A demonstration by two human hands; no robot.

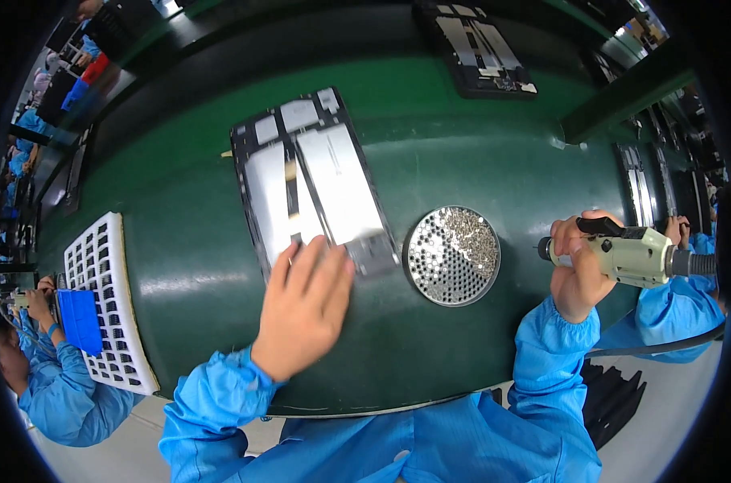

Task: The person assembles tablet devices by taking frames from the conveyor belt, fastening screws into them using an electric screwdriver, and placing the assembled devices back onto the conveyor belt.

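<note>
My left hand point(305, 310) reaches over the near end of an opened tablet point(341, 181), its fingers stretched out and touching that end. The tablet lies slightly tilted on the bench, showing silvery battery panels and a black frame; its near left corner is partly hidden by my fingers. My right hand point(578, 266) is wrapped round a pale green electric screwdriver point(640, 256), held roughly sideways with its dark nose toward the left. Between my hands stands a round dish point(431, 259) with a perforated plate and many small screws heaped at its far right.
A green bench point(365, 338) spreads before me. Another opened tablet point(482, 52) lies at the back. At the left edge is a white slotted tray point(132, 322) beside a blue bin point(80, 320). A green post point(623, 97) rises at the right. Co-workers in blue sit on both sides.
</note>
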